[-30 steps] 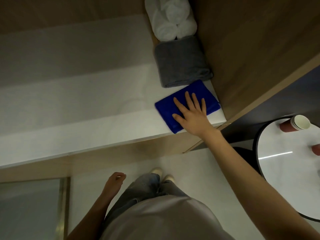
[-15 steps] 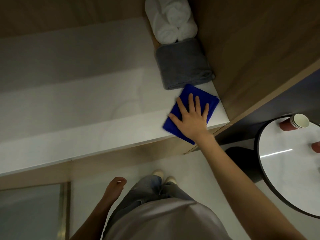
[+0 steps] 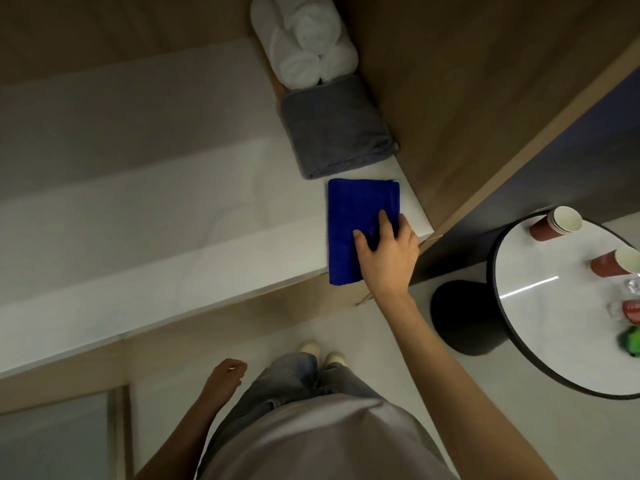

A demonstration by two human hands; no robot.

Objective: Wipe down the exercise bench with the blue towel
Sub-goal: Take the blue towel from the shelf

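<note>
The blue towel (image 3: 356, 216) lies folded on the right end of the white bench (image 3: 156, 237), its near edge hanging over the bench's front. My right hand (image 3: 388, 251) is on the towel's near right corner. The thumb and forefinger pinch the cloth into a small wrinkle, and the other fingers curl round its right edge. My left hand (image 3: 225, 375) hangs by my leg with loosely curled fingers and holds nothing.
A folded grey towel (image 3: 336, 133) and rolled white towels (image 3: 304, 46) sit behind the blue one against a wooden wall (image 3: 467, 98). To the right, a round white table (image 3: 554, 323) carries red paper cups (image 3: 554, 223) and small bottles.
My right hand has turned the towel from a slant to square with the bench and slid to its near right corner. Its flat fingers now curl and pinch the cloth.
</note>
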